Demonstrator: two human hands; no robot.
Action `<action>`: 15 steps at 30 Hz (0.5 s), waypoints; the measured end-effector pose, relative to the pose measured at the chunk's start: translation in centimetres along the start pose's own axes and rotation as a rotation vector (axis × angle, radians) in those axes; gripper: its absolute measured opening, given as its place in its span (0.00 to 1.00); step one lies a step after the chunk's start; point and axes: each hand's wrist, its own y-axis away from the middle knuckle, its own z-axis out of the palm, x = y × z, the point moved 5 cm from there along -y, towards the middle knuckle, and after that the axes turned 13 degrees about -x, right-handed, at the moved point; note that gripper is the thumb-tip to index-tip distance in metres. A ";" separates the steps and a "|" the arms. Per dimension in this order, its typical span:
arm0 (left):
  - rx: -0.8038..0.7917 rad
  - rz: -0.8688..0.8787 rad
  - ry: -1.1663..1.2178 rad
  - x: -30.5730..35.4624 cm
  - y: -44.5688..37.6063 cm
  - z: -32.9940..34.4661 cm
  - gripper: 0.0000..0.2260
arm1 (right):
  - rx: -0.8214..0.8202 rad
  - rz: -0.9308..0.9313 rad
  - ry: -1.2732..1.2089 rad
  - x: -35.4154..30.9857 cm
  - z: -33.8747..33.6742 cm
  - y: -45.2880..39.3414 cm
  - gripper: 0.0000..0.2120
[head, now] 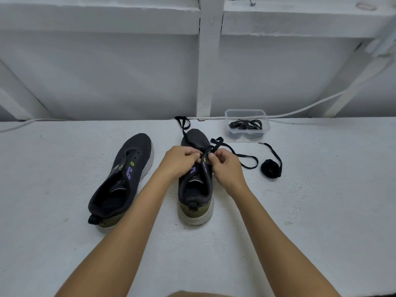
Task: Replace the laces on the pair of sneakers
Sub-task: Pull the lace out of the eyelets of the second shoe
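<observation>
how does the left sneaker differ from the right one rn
The left sneaker has bare eyelets and lies angled, untouched; the right sneaker points straight ahead and carries a black lace, which both hands, left hand and right hand, work at its eyelets. Both are dark with purple marks and pale soles.

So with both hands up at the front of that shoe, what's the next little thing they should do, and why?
Probably pull the lace through the eyelet and take up its slack. Both the left hand and right hand pinch it at the front eyelets of the right-hand sneaker, while long loose ends trail on the table.
</observation>
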 end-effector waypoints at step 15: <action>0.112 0.193 -0.052 0.6 1.0 0.7 0.05 | -0.196 0.214 -0.264 -1.6 -1.2 0.3 0.10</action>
